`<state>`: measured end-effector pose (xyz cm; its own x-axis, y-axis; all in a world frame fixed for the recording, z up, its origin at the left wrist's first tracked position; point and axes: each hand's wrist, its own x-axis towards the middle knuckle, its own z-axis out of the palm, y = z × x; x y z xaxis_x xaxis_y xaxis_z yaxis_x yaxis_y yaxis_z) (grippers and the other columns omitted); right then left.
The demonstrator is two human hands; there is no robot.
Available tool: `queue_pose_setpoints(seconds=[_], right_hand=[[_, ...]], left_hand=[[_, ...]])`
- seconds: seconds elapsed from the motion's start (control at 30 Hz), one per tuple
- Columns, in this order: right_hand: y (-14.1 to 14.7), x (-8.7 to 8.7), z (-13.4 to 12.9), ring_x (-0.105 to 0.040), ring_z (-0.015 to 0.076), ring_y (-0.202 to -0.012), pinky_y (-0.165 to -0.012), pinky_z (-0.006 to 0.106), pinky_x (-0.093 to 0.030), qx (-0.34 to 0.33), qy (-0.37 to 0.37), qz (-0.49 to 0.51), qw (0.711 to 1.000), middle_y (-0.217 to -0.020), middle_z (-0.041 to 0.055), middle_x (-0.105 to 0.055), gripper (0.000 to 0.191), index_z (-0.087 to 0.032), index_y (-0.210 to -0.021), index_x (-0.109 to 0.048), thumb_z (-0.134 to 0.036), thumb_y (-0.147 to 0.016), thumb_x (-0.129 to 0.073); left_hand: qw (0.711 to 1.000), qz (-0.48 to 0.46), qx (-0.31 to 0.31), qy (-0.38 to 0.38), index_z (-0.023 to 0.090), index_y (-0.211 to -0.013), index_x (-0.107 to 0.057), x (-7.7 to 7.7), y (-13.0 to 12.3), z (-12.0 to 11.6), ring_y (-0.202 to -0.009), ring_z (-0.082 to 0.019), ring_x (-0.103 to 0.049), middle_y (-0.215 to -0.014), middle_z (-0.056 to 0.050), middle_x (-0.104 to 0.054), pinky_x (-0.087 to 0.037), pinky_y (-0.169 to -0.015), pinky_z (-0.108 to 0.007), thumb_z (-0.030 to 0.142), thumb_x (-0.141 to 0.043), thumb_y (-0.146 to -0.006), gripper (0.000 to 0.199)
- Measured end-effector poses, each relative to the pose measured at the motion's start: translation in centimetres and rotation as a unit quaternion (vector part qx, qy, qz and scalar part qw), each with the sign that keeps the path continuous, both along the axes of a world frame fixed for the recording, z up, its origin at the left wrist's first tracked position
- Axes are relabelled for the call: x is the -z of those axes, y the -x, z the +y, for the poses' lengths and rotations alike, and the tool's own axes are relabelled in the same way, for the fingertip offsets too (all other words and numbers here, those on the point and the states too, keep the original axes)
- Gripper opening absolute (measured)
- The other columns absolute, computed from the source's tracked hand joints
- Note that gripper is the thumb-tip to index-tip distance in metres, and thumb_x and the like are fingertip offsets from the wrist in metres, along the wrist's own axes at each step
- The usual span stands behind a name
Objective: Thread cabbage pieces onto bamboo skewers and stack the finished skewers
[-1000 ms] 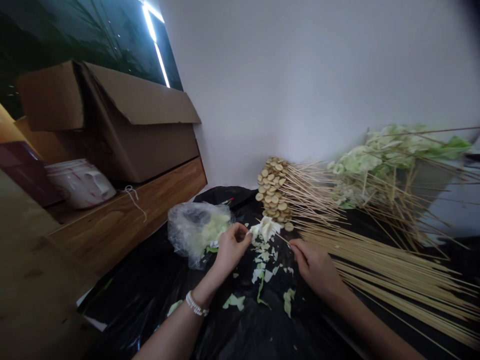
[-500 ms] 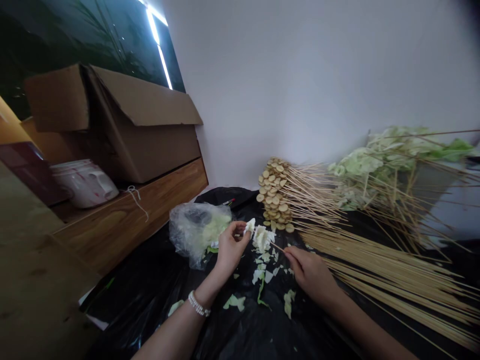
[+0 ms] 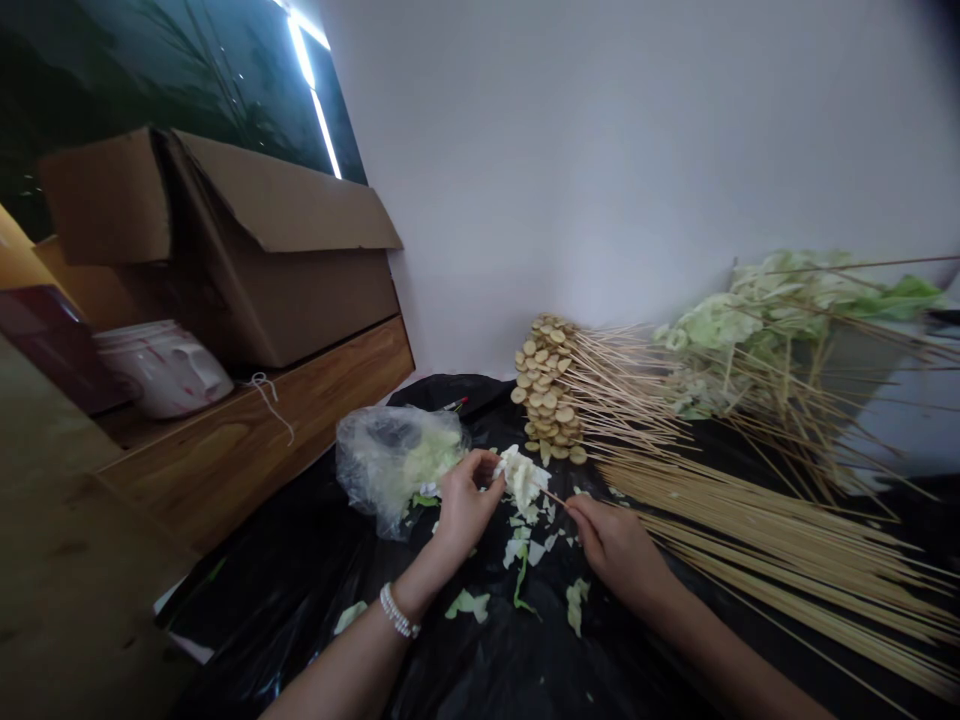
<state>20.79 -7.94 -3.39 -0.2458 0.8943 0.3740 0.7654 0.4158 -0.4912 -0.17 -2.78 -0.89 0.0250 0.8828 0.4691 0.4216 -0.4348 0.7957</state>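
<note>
We grip a stick (image 3: 553,497) in our right hand (image 3: 616,545), its far end in pale cabbage (image 3: 521,478) — and our left hand (image 3: 466,502) pinches the cabbage's edge. It sits between our hands, above scraps (image 3: 536,552) on black plastic (image 3: 480,665), near the round slices (image 3: 550,400).

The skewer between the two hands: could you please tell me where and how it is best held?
Probably by its bare stick, from the right, as the right hand pinches it: the pale leaves bunch around its left part.
</note>
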Motion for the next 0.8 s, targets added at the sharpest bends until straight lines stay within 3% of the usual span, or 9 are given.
queue_pose_setpoints(seconds=[0.2,0.33,0.5,0.57,0.67,0.8], right_hand=[[-0.2,0.2,0.1,-0.063,0.0167,-0.078,-0.073,0.027,-0.041,0.011,-0.027,-0.005,1.0,-0.082,0.0044,-0.066,0.03,-0.02,-0.088,-0.06,-0.025,-0.097,-0.031],[-0.1,0.1,0.1,-0.062,0.0156,-0.072,-0.069,0.026,-0.041,0.007,-0.018,0.005,1.0,-0.077,0.003,-0.065,0.031,-0.02,-0.085,-0.059,-0.025,-0.097,-0.03],[-1.0,-0.8,0.5,-0.059,0.0155,-0.065,-0.064,0.026,-0.04,0.027,-0.05,0.039,0.998,-0.07,0.0021,-0.063,0.03,-0.02,-0.084,-0.059,-0.028,-0.095,-0.032],[-1.6,-1.4,0.8,-0.058,0.0154,-0.063,-0.064,0.027,-0.04,0.052,-0.067,0.065,0.994,-0.067,0.0012,-0.061,0.028,-0.02,-0.084,-0.059,-0.029,-0.095,-0.035],[-2.2,-1.9,1.1,-0.058,0.0158,-0.063,-0.065,0.027,-0.04,0.081,-0.08,0.084,0.99,-0.067,0.0008,-0.061,0.025,-0.02,-0.086,-0.06,-0.029,-0.093,-0.037],[-2.3,-1.9,1.2,-0.059,0.0163,-0.063,-0.064,0.027,-0.04,0.078,-0.075,0.076,0.991,-0.067,0.0011,-0.062,0.026,-0.02,-0.085,-0.061,-0.029,-0.093,-0.038]], left_hand=[[0.996,-0.053,0.055,0.04,0.018,-0.083,-0.061,0.6,-0.2,0.3,-0.069,-0.014,-0.061,-0.079,-0.002,-0.065,-0.051,-0.067,-0.025,0.019,-0.062,-0.072,0.011],[0.988,-0.094,0.089,0.079,0.017,-0.082,-0.059,0.4,-0.2,0.5,-0.071,-0.013,-0.062,-0.081,-0.002,-0.065,-0.051,-0.069,-0.026,0.022,-0.066,-0.07,0.014],[0.969,-0.177,0.121,0.123,0.02,-0.101,-0.053,0.1,-0.3,0.5,-0.082,-0.015,-0.063,-0.09,-0.004,-0.065,-0.05,-0.074,-0.028,0.027,-0.073,-0.066,0.041],[0.975,-0.13,0.133,0.123,0.02,-0.1,-0.056,0.2,-0.3,0.3,-0.081,-0.015,-0.061,-0.091,-0.004,-0.065,-0.049,-0.071,-0.027,0.028,-0.073,-0.067,0.038],[0.984,0.063,0.15,0.076,0.02,-0.085,-0.065,0.4,-0.2,-0.1,-0.079,-0.017,-0.058,-0.086,-0.004,-0.064,-0.045,-0.071,-0.029,0.027,-0.071,-0.07,0.018],[0.957,0.243,0.156,-0.009,0.023,-0.086,-0.07,0.6,0.0,-0.5,-0.089,-0.022,-0.056,-0.09,-0.004,-0.066,-0.041,-0.083,-0.035,0.024,-0.074,-0.068,0.019]])
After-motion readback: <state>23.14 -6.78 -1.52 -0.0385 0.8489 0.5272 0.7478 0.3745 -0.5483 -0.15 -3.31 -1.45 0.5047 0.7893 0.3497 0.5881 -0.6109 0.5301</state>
